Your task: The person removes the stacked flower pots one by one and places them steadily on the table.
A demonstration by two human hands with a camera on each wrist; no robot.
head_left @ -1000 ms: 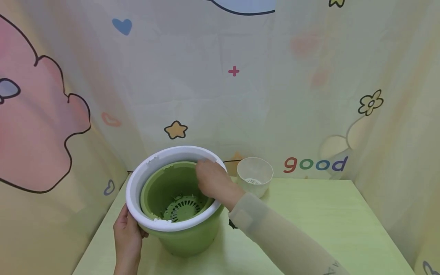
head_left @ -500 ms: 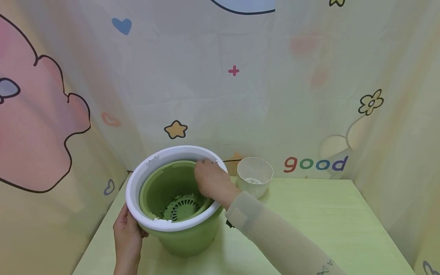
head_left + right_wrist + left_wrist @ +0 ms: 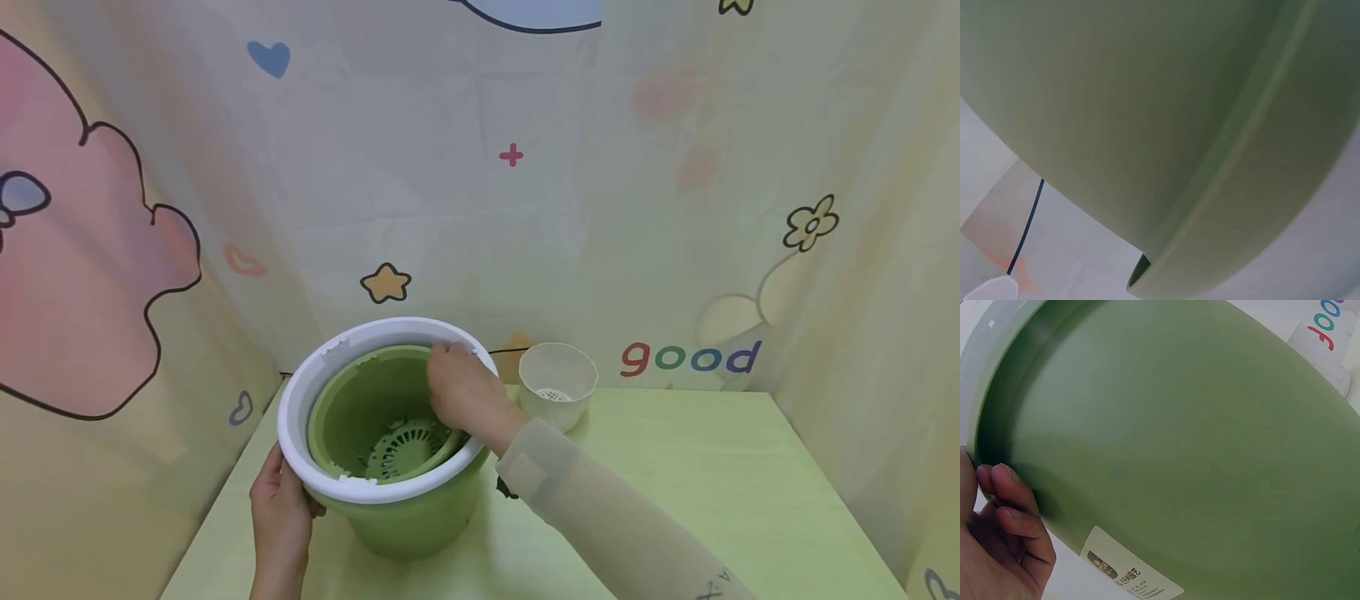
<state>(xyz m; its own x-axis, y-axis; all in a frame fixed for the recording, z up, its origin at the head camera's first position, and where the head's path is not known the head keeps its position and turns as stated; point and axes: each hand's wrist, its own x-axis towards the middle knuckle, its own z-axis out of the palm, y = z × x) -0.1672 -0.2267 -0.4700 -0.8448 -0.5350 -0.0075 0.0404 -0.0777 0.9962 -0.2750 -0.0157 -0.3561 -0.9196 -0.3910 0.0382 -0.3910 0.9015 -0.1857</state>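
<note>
A large green flowerpot (image 3: 408, 525) with a wide white rim stands on the table, its opening tilted toward me. Nested inside it is a smaller green pot (image 3: 348, 400) with a slotted floor, sitting askew. My left hand (image 3: 281, 517) grips the white rim from the left, and in the left wrist view its fingers (image 3: 1016, 494) curl beneath the rim. On the far right side, my right hand (image 3: 468, 392) grips the inner pot's edge, its fingertips partly hidden. The right wrist view is filled by green pot wall (image 3: 1116, 125), and no hand shows there.
A white plastic pot (image 3: 557, 375) with a perforated floor stands at the back, right of my right hand. A small dark object (image 3: 506, 489) shows beside my right sleeve. The pale green table (image 3: 712, 483) stretches right, with a printed curtain (image 3: 570, 208) behind.
The inner pot has tipped a little, its far rim rising and its slotted floor shifting slightly right in view. My left hand stays at the white rim; my right hand barely moves.
</note>
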